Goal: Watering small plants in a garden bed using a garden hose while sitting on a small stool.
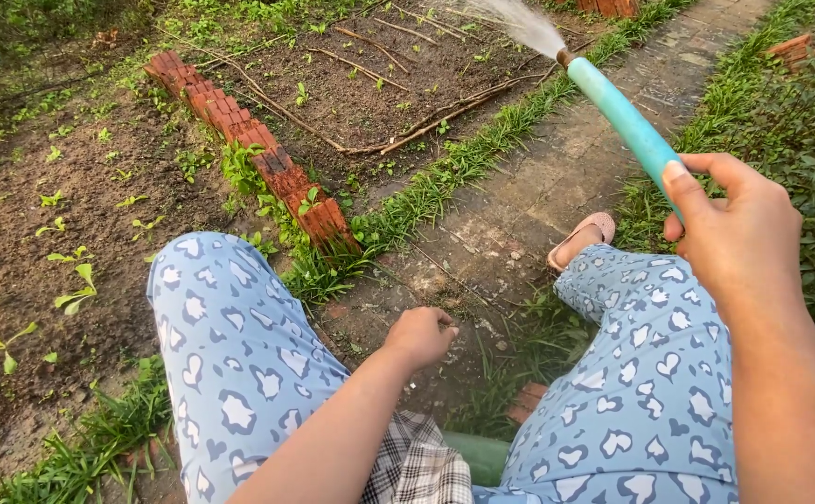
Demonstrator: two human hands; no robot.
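Observation:
My right hand (738,233) grips a turquoise garden hose (624,117), which points up and away toward the soil bed. Water sprays (519,21) from its tip toward the bare soil patch (379,75) at the top. My left hand (421,336) hangs between my knees with its fingers curled closed and nothing in it. I squat, and both legs in blue patterned trousers (239,355) fill the lower view. One foot in a pink sandal (583,238) rests on the path.
A row of red bricks (249,140) edges the beds. Small green seedlings (76,289) grow in dark soil on the left. A paved path (557,177) with grass borders runs up the middle. More bricks (799,47) lie at the top right among low plants.

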